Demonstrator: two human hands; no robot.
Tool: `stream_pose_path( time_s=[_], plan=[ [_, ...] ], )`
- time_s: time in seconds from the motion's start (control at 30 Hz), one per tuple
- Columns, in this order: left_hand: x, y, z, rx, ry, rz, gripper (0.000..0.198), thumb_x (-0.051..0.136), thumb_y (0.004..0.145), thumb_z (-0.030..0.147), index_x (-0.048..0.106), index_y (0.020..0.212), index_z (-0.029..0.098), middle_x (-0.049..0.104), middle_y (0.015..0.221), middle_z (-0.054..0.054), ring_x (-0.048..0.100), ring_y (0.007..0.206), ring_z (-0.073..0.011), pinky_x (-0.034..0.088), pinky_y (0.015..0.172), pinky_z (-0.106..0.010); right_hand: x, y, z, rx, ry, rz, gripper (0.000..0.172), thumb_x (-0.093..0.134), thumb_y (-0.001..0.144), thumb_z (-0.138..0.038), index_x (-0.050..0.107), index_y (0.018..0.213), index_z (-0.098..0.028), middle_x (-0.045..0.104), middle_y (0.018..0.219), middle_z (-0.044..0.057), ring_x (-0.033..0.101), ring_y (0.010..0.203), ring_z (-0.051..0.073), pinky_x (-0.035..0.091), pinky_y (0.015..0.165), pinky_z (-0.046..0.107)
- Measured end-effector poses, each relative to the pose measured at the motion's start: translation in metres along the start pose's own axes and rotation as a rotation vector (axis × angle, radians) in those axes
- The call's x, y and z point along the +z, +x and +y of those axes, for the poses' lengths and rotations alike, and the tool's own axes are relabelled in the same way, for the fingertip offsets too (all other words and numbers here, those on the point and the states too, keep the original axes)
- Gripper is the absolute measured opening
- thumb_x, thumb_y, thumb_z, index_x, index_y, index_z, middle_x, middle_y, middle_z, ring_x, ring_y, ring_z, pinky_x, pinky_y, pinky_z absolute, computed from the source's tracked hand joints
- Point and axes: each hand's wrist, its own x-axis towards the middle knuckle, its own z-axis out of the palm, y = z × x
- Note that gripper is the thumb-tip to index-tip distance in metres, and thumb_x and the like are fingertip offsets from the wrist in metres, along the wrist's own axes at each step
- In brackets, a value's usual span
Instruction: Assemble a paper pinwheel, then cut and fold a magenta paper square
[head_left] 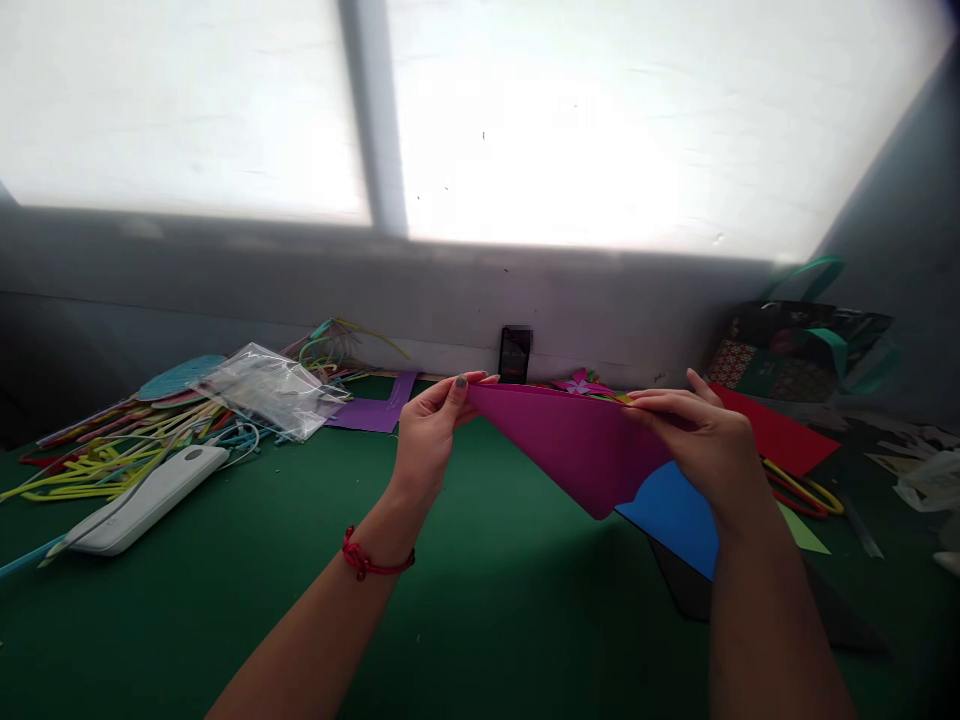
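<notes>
Over the table [480, 600]: magenta sheet [577, 450] — folded, seemingly not yet flattened (left hand [429, 425], right hand [701, 435] pinching its upper edge).

The bare left hand [435, 412] and bare right hand [701, 435] are pinched, well apart, along the top of the folded magenta paper sheet [577, 440].

Magenta sheet [570, 440] – matt, smooth paper. Clear bag [266, 390] – glossy, crinkled plastic. White device [154, 498]: smooth plastic. Green tabletop [480, 620]: smooth, matt.
</notes>
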Motion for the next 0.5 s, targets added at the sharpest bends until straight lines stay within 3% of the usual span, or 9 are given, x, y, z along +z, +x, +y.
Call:
stream_pose_path(
  time_s=[0.5],
  plan=[
    [0.0022, -0.0039, 0.0053, 0.004, -0.023, -0.005, 0.030, 0.055, 0.081, 0.039, 0.067, 0.096, 0.016, 0.068, 0.099, -0.009, 0.062, 0.094, -0.0219, 0.048, 0.085, -0.035, -0.0006, 0.0001, 0.0007, 0.002, 0.005, 0.014, 0.006, 0.069, 0.070, -0.033, 0.067, 0.074, -0.029, 0.069, 0.078, -0.005, 0.064, 0.072, 0.015, 0.025, 0.107, 0.048]
  ],
)
